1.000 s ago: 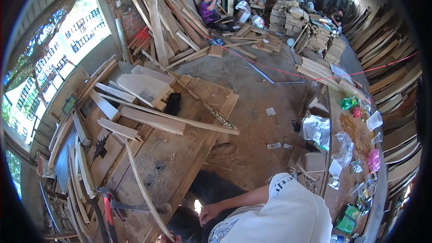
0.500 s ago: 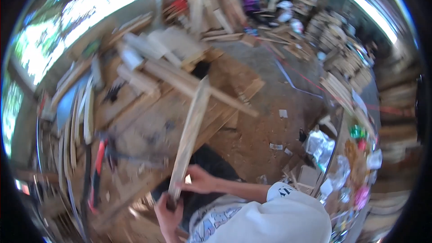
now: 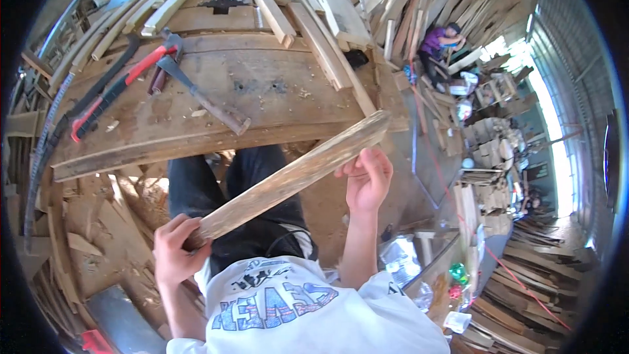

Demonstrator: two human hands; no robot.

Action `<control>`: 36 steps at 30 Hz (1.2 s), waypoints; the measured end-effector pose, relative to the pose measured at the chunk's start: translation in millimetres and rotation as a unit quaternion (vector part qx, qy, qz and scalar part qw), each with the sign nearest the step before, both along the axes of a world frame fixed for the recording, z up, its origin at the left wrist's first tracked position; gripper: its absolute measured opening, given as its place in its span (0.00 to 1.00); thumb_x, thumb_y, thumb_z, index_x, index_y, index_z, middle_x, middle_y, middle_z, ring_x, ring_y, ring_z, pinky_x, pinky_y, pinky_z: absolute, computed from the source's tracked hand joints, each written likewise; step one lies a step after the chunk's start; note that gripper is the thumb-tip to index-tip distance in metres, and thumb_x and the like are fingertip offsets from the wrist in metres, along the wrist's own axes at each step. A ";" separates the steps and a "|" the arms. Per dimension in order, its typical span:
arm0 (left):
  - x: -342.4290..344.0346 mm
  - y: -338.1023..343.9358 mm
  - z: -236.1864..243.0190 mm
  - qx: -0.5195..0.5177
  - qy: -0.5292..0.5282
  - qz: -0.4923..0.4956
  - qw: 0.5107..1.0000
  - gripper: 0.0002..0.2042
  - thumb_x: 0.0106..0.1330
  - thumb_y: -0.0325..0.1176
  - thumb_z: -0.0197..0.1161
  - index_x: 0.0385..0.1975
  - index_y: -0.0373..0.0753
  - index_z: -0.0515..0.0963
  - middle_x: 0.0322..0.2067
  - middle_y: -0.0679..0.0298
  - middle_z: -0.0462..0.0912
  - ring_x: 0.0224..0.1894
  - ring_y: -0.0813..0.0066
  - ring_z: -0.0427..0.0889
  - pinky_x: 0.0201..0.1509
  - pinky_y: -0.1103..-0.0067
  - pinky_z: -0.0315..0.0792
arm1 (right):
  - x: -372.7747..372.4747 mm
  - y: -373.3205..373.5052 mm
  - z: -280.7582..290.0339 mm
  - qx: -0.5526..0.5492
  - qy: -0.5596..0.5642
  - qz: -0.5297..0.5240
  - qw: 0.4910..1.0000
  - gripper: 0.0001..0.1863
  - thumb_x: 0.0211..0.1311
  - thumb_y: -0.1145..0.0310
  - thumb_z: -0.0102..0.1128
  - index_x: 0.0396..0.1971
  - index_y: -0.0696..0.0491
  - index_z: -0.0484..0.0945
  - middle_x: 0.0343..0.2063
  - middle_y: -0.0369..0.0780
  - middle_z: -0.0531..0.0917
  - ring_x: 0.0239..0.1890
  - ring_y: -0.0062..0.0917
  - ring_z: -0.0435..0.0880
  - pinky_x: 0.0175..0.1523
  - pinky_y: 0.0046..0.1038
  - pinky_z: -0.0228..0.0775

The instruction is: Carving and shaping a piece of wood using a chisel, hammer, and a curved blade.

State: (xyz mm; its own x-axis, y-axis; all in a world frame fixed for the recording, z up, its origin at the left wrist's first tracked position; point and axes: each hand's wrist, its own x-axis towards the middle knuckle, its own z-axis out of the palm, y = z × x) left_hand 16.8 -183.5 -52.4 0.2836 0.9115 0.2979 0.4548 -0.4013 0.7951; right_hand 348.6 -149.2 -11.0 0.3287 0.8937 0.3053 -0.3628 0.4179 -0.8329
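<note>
A narrow, rough-faced wooden board (image 3: 295,174) slants across my lap, its right end higher in the picture. My left hand (image 3: 178,246) is closed round the board's lower left end, the thumb near the end face. Toward the other end, my right hand (image 3: 368,180) has its curled fingers at the lower edge; some fingertips are hidden. Beyond the board stands a wooden workbench (image 3: 275,101). On its left part lie a hammer (image 3: 206,101) with a worn wooden handle and a red-and-black handled tool (image 3: 124,85).
Wood strips (image 3: 324,49) lie along the bench's far side. A person in purple (image 3: 436,46) sits among timber at the far right. Clear plastic (image 3: 400,259) and stacked slats (image 3: 524,288) are to my right. Wood scraps (image 3: 85,244) litter the floor at left.
My view has turned, and the bench now lies straight ahead. The board has swung from near upright to a flatter slant. My right hand has moved from its lower part toward the far end.
</note>
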 end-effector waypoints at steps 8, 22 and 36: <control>-13.5 -30.7 -47.0 0.040 -0.045 0.012 0.998 0.16 0.36 0.22 0.68 0.30 0.34 0.78 0.22 0.58 0.76 0.22 0.61 0.76 0.26 0.73 0.69 | -17.2 -23.7 -12.7 0.064 -0.055 -0.068 0.994 0.21 0.66 0.69 0.54 0.55 0.63 0.65 0.46 0.43 0.78 0.47 0.25 0.79 0.51 0.25 0.72; -13.4 -53.8 -72.1 -0.042 -0.030 0.047 0.998 0.19 0.33 0.20 0.63 0.33 0.33 0.79 0.26 0.56 0.77 0.24 0.63 0.77 0.28 0.76 0.69 | -1.6 1.6 -37.0 0.192 0.043 0.115 0.974 0.21 0.68 0.55 0.48 0.53 0.54 0.69 0.43 0.48 0.74 0.39 0.37 0.75 0.38 0.33 0.72; 23.7 -75.1 -27.0 0.071 0.123 0.242 0.960 0.16 0.40 0.23 0.69 0.32 0.32 0.81 0.25 0.62 0.77 0.19 0.80 0.74 0.21 0.84 0.65 | 7.9 51.8 -44.8 0.204 0.082 0.148 0.964 0.24 0.64 0.65 0.52 0.56 0.62 0.65 0.40 0.45 0.75 0.36 0.30 0.76 0.39 0.28 0.73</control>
State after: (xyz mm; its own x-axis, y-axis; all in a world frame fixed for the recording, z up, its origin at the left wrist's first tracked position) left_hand 40.5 -258.6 -79.4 -0.0845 0.9091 0.4079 0.7827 -0.1928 0.5918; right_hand 356.5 -97.4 -55.8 0.1507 0.7722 0.6172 -0.6290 0.5566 -0.5428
